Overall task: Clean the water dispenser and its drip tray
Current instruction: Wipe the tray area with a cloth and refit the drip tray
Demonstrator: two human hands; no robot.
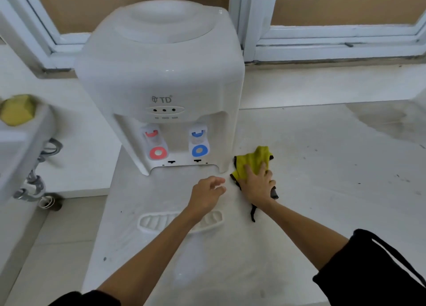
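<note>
A white tabletop water dispenser point(159, 75) stands on a pale surface, with a red tap point(156, 152) on the left and a blue tap point(199, 150) on the right. Its white slotted drip tray point(154, 221) lies detached in front, partly hidden under my left forearm. My left hand point(207, 194) hovers open just before the dispenser's base, holding nothing. My right hand point(259, 184) lies flat on a yellow cloth with dark edging point(255, 159), right of the dispenser's base.
A white sink point(18, 149) with a yellow sponge point(17, 110) and metal pipes point(34, 181) below is at the left. White window frames point(253, 29) run along the back. The surface point(334, 167) extends to the right, with dark specks.
</note>
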